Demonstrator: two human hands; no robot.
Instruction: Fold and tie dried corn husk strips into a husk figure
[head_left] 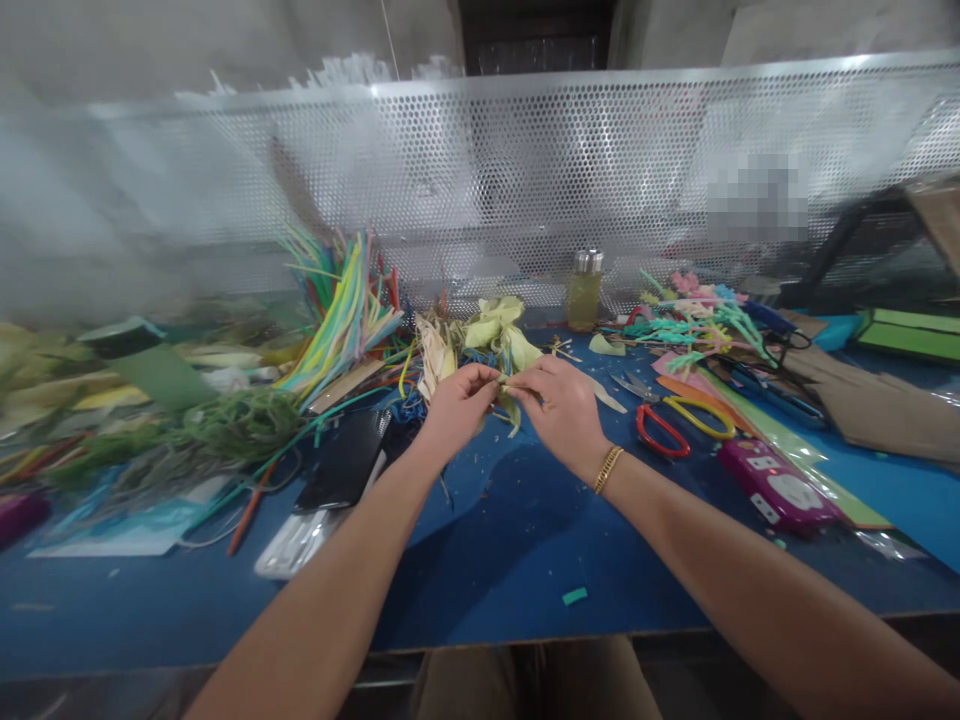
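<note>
My left hand [461, 402] and my right hand [561, 408] meet over the middle of the table, thumbs and fingertips pinched together. Between them is a small pale green leafy piece [511, 412], its lower end hanging below the fingers. The fingertips hide the spot where they grip it. Just beyond the hands stands a bunch of pale yellow-green, crumpled petals [495, 325], and I cannot tell if the held piece joins it. Dry, beige husk-like leaves [433, 365] lie left of that bunch. A gold bracelet [608, 469] circles my right wrist.
Scissors [663, 428] with red and yellow handles and a purple box [776, 487] lie right. Colourful pipe-cleaner-like stems [341, 310], green cord [244, 425] and a black phone-like slab [345, 460] are left. A bottle [584, 290] stands before the perforated metal panel [525, 170].
</note>
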